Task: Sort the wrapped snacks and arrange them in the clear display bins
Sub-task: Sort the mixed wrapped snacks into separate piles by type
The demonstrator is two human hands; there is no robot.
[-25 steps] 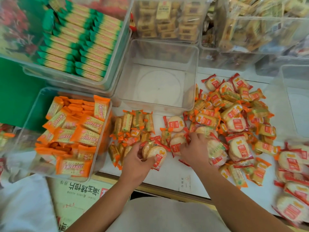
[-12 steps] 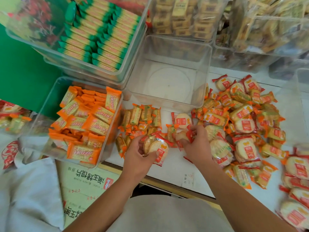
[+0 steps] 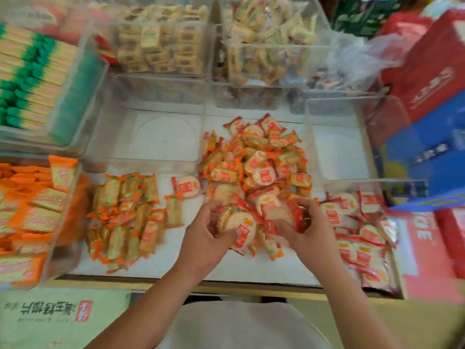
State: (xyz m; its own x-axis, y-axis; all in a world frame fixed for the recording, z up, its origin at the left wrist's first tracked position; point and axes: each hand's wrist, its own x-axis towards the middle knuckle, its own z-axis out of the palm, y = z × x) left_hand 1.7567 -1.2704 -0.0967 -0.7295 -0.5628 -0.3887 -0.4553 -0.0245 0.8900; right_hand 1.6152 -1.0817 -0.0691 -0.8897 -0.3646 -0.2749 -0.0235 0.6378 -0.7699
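Round crackers (image 3: 236,224) still gripped in left hand (image 3: 203,238); right hand (image 3: 312,230) now grips red-wrapped cracker (image 3: 279,215) off pile (image 3: 259,167).

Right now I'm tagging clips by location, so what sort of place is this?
Probably a snack shop or stall. Clear bins hold sorted wrapped snacks, such as green-ended bars; a pile of red and orange packets lies on the counter, and printed cartons stand at the right.

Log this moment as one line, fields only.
left hand: grips round cracker stack | right hand: grips red-wrapped cracker | mixed pile: unsorted beyond hands | stage: gathering, not yet binned
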